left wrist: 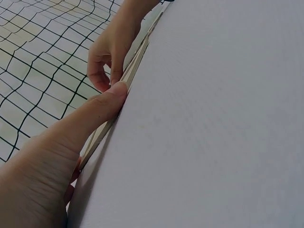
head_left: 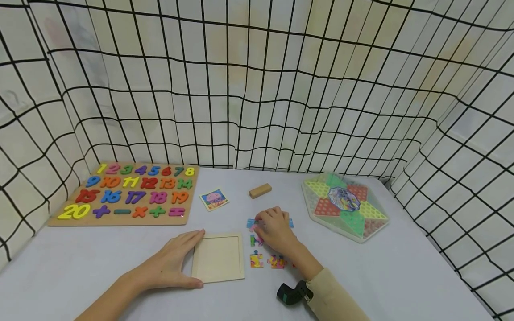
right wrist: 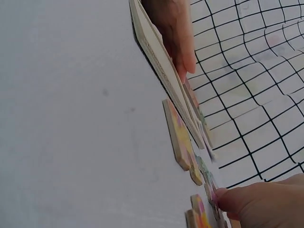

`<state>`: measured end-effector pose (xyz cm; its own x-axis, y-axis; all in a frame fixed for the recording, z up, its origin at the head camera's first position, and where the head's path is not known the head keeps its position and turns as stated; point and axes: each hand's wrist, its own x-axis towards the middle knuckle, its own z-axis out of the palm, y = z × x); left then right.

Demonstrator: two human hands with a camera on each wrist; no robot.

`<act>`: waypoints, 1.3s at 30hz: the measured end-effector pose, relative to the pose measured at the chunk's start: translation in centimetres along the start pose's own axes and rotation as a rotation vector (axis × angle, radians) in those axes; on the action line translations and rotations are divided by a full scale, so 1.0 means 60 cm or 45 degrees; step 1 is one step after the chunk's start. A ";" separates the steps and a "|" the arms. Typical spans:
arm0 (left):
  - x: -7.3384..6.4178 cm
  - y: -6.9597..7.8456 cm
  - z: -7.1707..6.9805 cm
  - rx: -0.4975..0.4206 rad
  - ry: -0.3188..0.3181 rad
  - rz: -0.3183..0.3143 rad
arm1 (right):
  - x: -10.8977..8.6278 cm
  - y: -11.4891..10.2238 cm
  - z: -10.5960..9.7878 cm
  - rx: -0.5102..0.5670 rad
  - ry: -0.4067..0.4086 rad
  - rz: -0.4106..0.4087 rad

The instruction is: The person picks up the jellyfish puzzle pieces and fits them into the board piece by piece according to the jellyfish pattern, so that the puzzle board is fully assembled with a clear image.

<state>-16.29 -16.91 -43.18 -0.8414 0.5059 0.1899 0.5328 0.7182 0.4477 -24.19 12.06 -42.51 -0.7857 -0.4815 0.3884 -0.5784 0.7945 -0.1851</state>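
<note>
In the head view, my left hand (head_left: 172, 263) holds a square pale wooden puzzle tray (head_left: 218, 257) by its left side, fingertips at the far corner and thumb at the near one. Its recess is bare wood. The left wrist view shows the thumb (left wrist: 116, 90) on the tray's edge. My right hand (head_left: 276, 229) is bent down over the jigsaw pieces right of the tray, thumb and fingertips pinching a piece that they mostly hide. Around it lie a yellow piece (head_left: 256, 260), a red-and-yellow piece (head_left: 277, 261) and blue pieces (head_left: 250, 223).
A number board (head_left: 132, 218) lies at the back left. Beyond the tray are a small picture card (head_left: 214, 199) and a wooden block (head_left: 260, 191). A hexagonal game box (head_left: 345, 200) lies on the right. Black netting (head_left: 249, 96) encloses the white table (head_left: 405, 272).
</note>
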 end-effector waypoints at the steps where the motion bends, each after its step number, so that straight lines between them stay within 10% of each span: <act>1: 0.000 0.000 0.000 0.000 0.000 0.000 | 0.000 0.000 0.000 0.005 -0.005 0.008; 39: 0.000 -0.006 0.000 -0.145 0.038 -0.090 | 0.006 0.000 0.003 0.526 0.050 0.185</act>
<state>-16.49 -17.14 -43.34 -0.8798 0.4403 0.1794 0.4597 0.6916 0.5571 -24.51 11.83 -42.55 -0.8610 -0.3549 0.3644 -0.5081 0.6340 -0.5829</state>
